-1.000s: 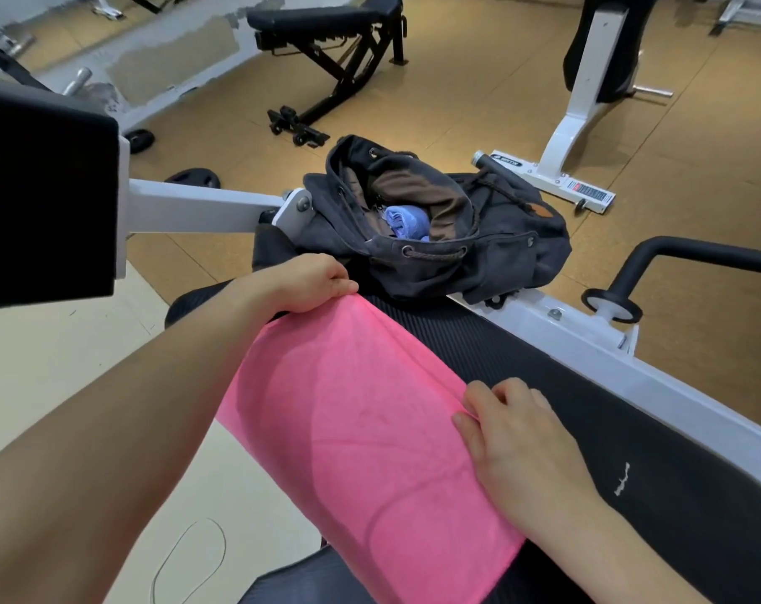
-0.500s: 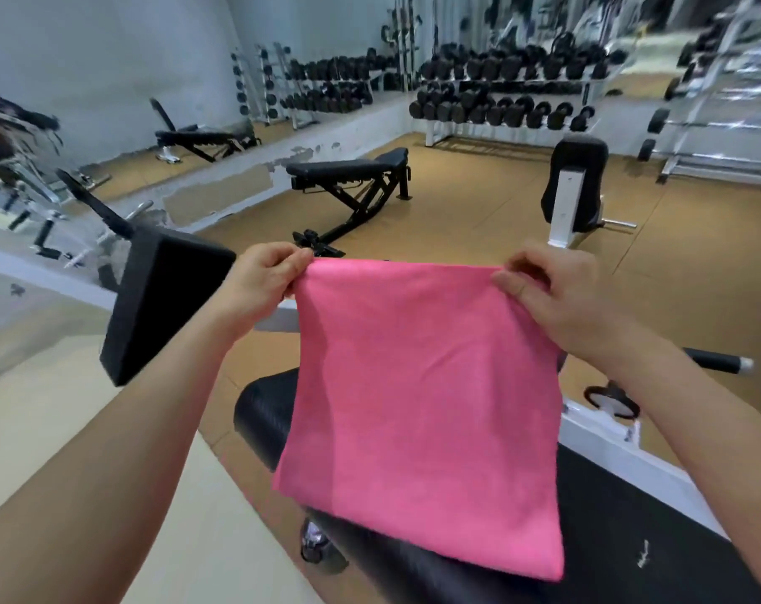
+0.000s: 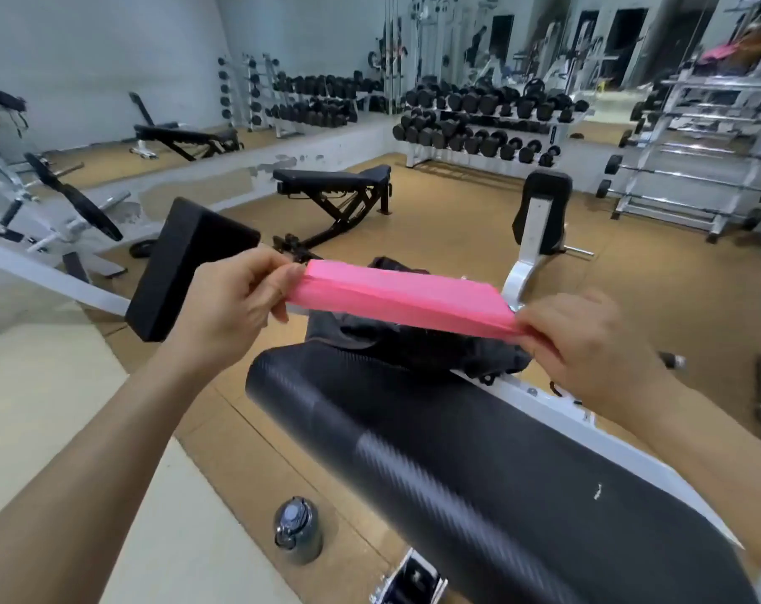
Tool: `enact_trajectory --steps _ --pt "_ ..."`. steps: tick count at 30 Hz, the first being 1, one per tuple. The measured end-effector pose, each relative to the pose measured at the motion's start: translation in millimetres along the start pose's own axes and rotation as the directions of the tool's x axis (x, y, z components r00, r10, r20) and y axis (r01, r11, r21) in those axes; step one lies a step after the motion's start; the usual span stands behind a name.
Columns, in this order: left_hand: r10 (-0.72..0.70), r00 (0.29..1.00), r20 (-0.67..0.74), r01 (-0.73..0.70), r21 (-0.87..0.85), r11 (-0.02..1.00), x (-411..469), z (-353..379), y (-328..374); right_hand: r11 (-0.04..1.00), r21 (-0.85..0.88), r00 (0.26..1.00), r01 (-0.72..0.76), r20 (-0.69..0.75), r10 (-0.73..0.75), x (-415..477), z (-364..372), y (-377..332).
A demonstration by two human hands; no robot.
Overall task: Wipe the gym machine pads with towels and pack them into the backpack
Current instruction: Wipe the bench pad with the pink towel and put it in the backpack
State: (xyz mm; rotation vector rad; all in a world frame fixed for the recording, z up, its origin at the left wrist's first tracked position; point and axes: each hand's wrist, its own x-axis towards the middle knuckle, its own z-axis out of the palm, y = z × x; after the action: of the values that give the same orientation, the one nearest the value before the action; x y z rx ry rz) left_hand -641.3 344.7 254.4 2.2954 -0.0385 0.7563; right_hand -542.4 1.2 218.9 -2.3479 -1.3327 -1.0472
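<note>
Now both hands (image 3: 235, 307) pinch the pink towel (image 3: 402, 300) stretched between them.

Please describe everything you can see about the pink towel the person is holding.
The pink towel is a plain, bright pink cloth that looks soft, like microfibre. It is held in the air as a flat, nearly level band stretched between both hands, so mostly its edge and top surface show. The left hand pinches its left end and the right hand pinches its right end. It hangs just above the dark backpack, which lies on the black machine pad. Nothing else appears to touch it.
</note>
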Motion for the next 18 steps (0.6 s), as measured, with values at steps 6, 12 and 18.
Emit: enact_trajectory --steps 6,12,18 --pt "-0.270 0.928 0.256 0.306 -0.111 0.946 -120 47 -49 0.994 0.105 0.938 -0.039 0.347 0.000 -105 37 -53" --pt "-0.228 0.856 0.465 0.220 0.071 0.973 -150 48 -58 0.980 0.095 0.861 -0.177 0.497 0.107 -127 30 -70" --pt "-0.152 0.833 0.533 0.057 0.191 0.980 -160 51 -61 0.941 0.141 0.736 -0.306 0.663 0.140 -110 13 -67"
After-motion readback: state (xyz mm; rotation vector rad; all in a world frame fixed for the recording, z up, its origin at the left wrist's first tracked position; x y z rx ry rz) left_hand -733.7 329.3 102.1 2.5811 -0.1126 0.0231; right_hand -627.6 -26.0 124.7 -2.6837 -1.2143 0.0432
